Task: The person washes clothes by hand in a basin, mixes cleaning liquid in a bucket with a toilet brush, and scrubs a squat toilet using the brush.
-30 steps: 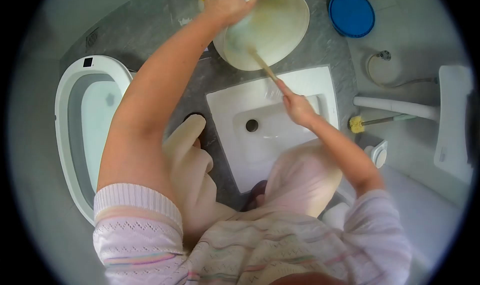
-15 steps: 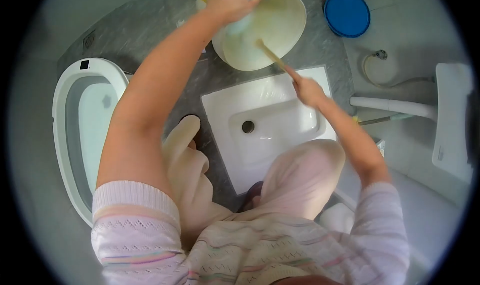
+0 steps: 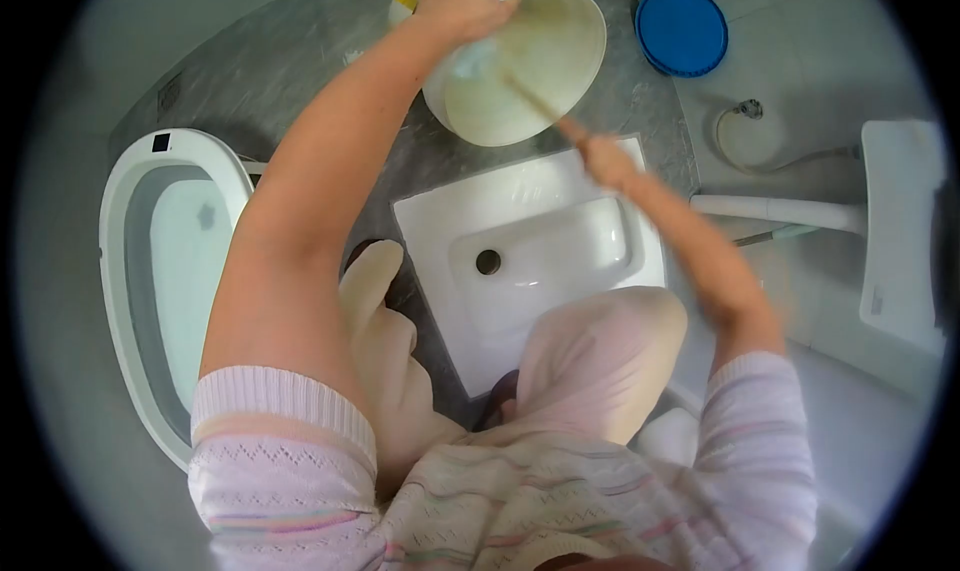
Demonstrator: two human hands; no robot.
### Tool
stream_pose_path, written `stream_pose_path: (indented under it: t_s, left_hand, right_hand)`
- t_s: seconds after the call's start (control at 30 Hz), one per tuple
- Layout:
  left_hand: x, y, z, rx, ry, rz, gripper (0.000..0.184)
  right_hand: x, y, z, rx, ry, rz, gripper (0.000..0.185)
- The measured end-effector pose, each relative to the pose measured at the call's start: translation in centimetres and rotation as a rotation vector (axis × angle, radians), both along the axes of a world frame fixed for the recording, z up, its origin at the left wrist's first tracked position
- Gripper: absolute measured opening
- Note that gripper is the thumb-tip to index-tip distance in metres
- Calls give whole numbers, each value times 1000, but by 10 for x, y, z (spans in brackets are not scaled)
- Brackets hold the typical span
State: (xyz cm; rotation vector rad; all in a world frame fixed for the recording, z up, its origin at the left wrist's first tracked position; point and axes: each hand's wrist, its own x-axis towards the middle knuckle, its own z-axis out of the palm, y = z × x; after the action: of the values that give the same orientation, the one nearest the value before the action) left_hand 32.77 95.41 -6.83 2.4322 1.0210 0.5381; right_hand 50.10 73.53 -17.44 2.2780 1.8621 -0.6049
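A large white bucket (image 3: 540,101) is tilted on its side at the top, its mouth facing me. My left hand (image 3: 465,6) is closed on its upper left rim, near a yellow and blue patch on the outside. My right hand (image 3: 607,161) is wrapped round a thin wooden stick (image 3: 533,101) that reaches into the bucket. Motion smears the stick's far end, and I cannot make out whether a brush head is on it. Pale bluish-white wetness or foam shows inside. Just below the bucket lies a white squat toilet pan (image 3: 425,221) with a dark drain hole.
A white oval baby bathtub (image 3: 118,261) stands at the left. On the floor at upper right are a blue round lid or basin (image 3: 683,31) and a hose with a metal end (image 3: 748,109). A white panel on a tube (image 3: 895,221) stands at far right.
My right hand has moved slightly left with the stick, whose end has shifted deeper into the bucket. The left hand keeps its hold on the rim. The whole view has shifted a little.
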Motion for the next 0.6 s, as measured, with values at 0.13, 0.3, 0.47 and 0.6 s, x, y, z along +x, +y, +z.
stream_pose_path:
  t_s: [0.13,0.3,0.47,0.6]
  left_hand:
    - [-3,10,-6,-21,72,66,36]
    - [-6,1,3,-85,-86,215,35]
    - [-19,1,5,-69,-145,167,35]
    - [-5,3,1,-23,-139,162,34]
  right_hand:
    - [-95,-78,28,235,674,-219,52]
    - [-141,-48,119,-153,1342,-858,51]
    - [-61,-109,16,276,440,-119,51]
    - [-56,-76,42,-80,625,-415,53]
